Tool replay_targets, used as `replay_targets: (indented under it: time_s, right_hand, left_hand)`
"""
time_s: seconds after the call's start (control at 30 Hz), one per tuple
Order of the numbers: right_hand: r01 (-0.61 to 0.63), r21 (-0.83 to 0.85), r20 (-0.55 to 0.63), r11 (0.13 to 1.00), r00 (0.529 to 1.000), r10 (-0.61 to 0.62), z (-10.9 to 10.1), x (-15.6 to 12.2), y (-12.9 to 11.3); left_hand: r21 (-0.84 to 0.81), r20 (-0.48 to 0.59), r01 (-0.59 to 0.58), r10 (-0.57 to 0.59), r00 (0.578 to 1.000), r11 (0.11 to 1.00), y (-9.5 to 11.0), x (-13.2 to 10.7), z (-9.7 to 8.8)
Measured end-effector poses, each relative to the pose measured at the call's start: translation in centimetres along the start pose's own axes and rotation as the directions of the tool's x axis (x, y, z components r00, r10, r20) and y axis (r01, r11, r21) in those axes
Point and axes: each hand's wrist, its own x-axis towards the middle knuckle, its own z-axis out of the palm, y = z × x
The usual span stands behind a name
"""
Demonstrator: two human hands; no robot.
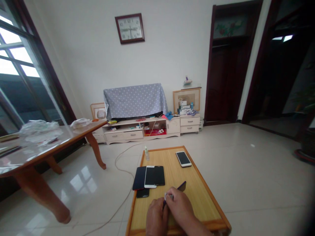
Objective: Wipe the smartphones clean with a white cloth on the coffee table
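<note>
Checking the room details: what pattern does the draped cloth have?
The draped cloth is grey-blue with white dots; head view.

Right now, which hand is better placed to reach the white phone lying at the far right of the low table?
Probably the right hand: it sits further up the table, nearer the white phone. The left hand lies further back, beside the dark phone between the hands.

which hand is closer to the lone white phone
Right. The right hand is below the white phone, closer to it; the left hand is farther back and to its left.
</note>
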Motion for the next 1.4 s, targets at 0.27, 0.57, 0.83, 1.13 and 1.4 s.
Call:
replay_targets:
  time_s: [0.27,0.57,0.83,1.13,1.4]
  right_hand:
    - [-0.124,0.016,-0.139,0.992,0.982,0.125,-4.9,4.3,4.3]
    - [-0.005,0.035,0.048,0.999,0.999,0.003,-0.1,0.2,0.2]
    - [-0.128,-0.005,-0.110,0.992,0.986,0.127,-4.8,4.0,4.0]
    - [0.005,0.039,0.036,0.999,0.999,-0.006,0.3,0.0,0.3]
    - [-0.112,0.074,-0.117,0.991,0.986,0.120,-4.4,4.0,4.2]
  left_hand:
    - [0.008,-0.010,0.014,-0.014,1.000,1.000,0.4,-0.1,-0.4]
    - [-0.004,0.002,0.004,-0.004,1.000,1.000,-0.2,0.1,0.2]
    - [-0.004,-0.006,0.012,-0.012,1.000,1.000,0.2,-0.2,-0.2]
    - [-0.010,0.010,-0.007,0.007,1.000,1.000,0.0,0.0,-0.1]
    - [-0.002,-0.003,0.021,-0.021,1.000,1.000,0.3,-0.1,-0.3]
